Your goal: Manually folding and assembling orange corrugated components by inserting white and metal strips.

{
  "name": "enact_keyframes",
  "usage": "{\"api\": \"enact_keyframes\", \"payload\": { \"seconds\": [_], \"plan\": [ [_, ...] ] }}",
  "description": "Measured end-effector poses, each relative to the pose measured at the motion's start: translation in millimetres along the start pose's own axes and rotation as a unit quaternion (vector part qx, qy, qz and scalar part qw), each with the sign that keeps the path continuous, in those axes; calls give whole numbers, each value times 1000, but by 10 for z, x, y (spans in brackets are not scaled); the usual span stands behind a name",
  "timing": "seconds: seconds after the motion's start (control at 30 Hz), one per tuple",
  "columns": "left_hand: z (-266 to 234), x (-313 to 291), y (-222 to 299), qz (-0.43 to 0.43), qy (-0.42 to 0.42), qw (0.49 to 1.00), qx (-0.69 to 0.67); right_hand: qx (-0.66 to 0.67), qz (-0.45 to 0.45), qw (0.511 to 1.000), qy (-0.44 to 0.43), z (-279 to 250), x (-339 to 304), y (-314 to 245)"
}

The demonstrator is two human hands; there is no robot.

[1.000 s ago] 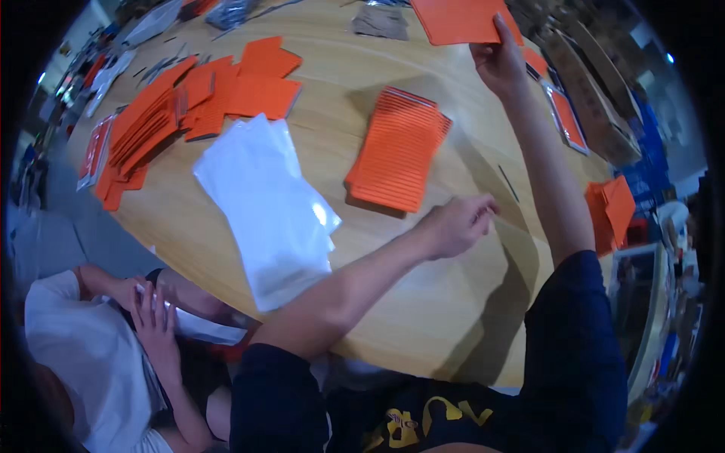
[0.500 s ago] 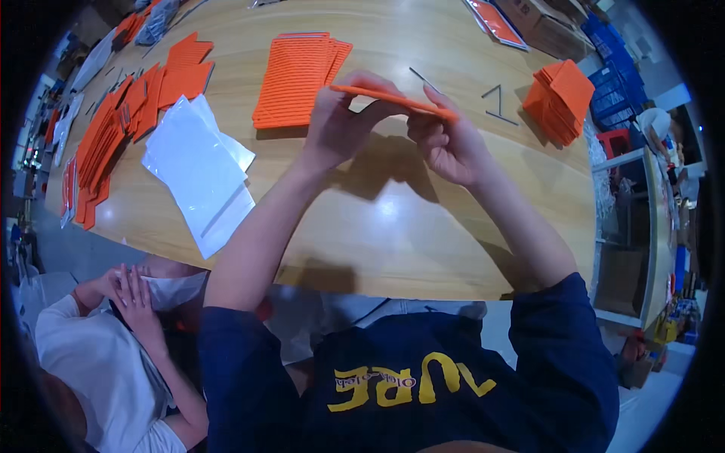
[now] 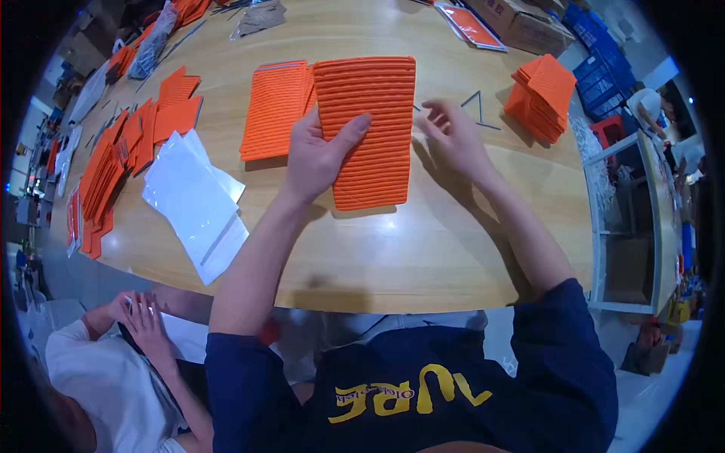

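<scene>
An orange ribbed rectangular panel (image 3: 375, 162) stands raised over the table with its broad ridged face toward me. My left hand (image 3: 321, 155) grips its left side, thumb across the front and fingers hidden behind. To the right of the panel, my right hand (image 3: 453, 136) is open, its fingers loosely bent and apart, holding nothing I can see. Its fingertips are close to a thin dark strip (image 3: 417, 108), mostly hidden. Beyond that hand lie more thin grey strips (image 3: 479, 113). A stack of orange ribbed panels (image 3: 270, 113) sits behind my left hand.
Further left lie white plastic sleeves (image 3: 192, 200) and fanned orange panels (image 3: 106, 177). At the right stands another orange pile (image 3: 540, 102). A cardboard box (image 3: 529, 30) and blue crates (image 3: 596, 64) are at the far right. A person in white (image 3: 113, 377) sits at my left.
The panel has turned from edge-on to upright, facing me. My right hand has let go of it and moved to the right side, near the strips. My view has shifted slightly.
</scene>
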State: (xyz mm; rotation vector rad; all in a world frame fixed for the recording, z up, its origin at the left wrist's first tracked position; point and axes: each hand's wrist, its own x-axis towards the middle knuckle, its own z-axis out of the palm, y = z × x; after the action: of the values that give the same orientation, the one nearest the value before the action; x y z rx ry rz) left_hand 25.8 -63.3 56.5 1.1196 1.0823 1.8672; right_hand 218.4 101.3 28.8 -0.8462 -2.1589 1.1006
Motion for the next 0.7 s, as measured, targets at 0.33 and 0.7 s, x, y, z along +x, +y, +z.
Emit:
{"api": "enact_keyframes", "payload": {
  "seconds": [0.33,0.7],
  "plan": [
    [61,-21,-62,-201,-93,975,8,-318,-66,941,-92,176,270,29],
    [12,-79,-223,-250,-176,949,76,209,-10,977,-35,-397,-564,-74]
  ]
}}
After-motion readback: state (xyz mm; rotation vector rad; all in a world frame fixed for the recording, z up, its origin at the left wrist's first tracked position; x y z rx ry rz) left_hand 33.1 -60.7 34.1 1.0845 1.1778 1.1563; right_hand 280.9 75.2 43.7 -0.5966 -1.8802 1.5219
